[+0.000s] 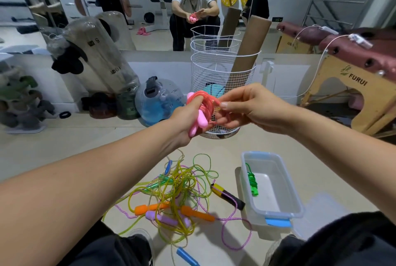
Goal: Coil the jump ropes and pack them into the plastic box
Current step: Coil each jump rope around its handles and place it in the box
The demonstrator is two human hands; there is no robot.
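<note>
Head view: plastic box (297, 208) holds one green jump rope (252, 182)

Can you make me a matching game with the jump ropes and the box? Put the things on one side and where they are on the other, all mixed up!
Things:
1. pink jump rope
2. green jump rope
3. orange handles
4. plastic box

Places:
A. on the floor, in the tangled pile
B. held up in both hands
C. on the floor, to the right of the pile
D. lying inside the box

Pairs: 1-B, 2-D, 3-A, 4-C
</note>
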